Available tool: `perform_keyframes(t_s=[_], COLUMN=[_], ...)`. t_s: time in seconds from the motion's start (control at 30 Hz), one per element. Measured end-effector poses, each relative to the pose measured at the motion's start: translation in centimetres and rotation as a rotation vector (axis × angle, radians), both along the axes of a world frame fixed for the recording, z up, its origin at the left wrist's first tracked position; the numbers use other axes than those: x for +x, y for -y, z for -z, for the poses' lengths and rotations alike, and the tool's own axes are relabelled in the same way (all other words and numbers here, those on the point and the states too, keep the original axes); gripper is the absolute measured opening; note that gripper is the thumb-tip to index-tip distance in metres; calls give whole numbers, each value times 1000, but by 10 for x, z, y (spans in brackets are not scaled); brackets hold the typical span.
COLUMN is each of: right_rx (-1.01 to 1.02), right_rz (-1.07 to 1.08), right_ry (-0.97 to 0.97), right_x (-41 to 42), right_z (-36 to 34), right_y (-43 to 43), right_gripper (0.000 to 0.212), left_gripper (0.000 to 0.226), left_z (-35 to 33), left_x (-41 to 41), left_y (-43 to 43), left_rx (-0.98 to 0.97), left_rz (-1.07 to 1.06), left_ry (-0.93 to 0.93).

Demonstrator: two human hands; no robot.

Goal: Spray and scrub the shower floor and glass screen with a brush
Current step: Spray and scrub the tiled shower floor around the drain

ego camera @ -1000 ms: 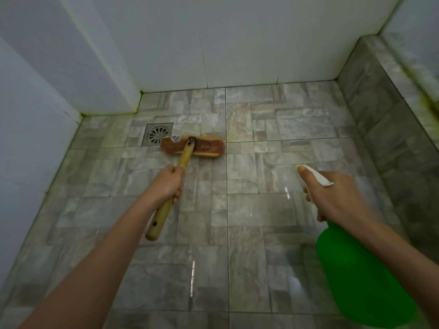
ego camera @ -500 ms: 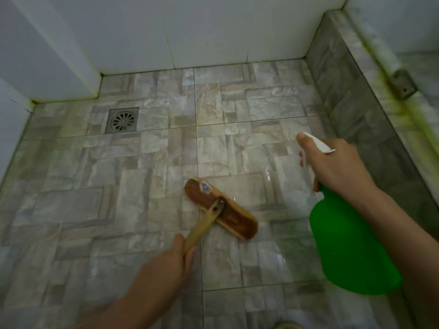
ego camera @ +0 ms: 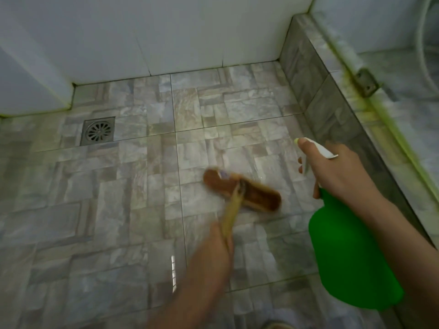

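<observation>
A wooden scrub brush (ego camera: 242, 192) with a brown head and a pale handle lies head-down on the wet stone-pattern shower floor (ego camera: 118, 210), blurred by motion. My left hand (ego camera: 213, 252) grips the handle near its lower end. To the right, my right hand (ego camera: 332, 172) holds a green spray bottle (ego camera: 349, 257) by its white trigger head, nozzle pointing left and away over the floor. The glass screen stands along the right on the kerb, seen only as a hazy pane.
A square metal drain (ego camera: 97, 131) sits in the floor at the far left. White tiled walls (ego camera: 190, 32) close the back and left. A grey tiled kerb (ego camera: 332, 103) with a metal bracket (ego camera: 365, 83) runs along the right side.
The brush has been pulled from beside the drain toward me and to the right, then pushed slightly further away. The view has swung right. The spray bottle stays in my right hand.
</observation>
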State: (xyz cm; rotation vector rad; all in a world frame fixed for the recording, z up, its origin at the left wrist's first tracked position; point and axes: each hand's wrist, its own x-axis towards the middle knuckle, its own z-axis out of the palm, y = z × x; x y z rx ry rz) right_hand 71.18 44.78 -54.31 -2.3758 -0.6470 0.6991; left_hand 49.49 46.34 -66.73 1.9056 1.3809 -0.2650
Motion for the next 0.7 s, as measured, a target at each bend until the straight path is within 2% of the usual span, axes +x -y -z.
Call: perform_keyframes(t_s=[0.1,0.13,0.23,0.33,0.4,0.53,0.6,0.7], right_rx=[-27,-26,1,38,38,46,40,32], right_rz=[19,30,57,83,87,65,52,60], right_ry=[-11,-14,2,20,6,-42,-55,-56], right_x=[7,9,17,21,20,17,19,24], right_z=[-1,-3,-4,-4,-5,-4,-2,-1], right_y=[7,9,17,28,32,37,37,32], right_gripper=[59,60,62,61,59,53,57,65], left_gripper=[38,35,31,40,41,34,28,30], left_z=[-16,-15,2,3,0,5,-3,-2], left_x=[-1,9,66,139,160,103,63,72], left_y=[43,32,-38,-114,-127,-49,2,-6], left_rx=[-108,-85,33,64,59,33,-45,7], left_rz=[169,190,78,9,-17,28,82,168], left_ry=[-136,-109,96,172,194,145,79,11])
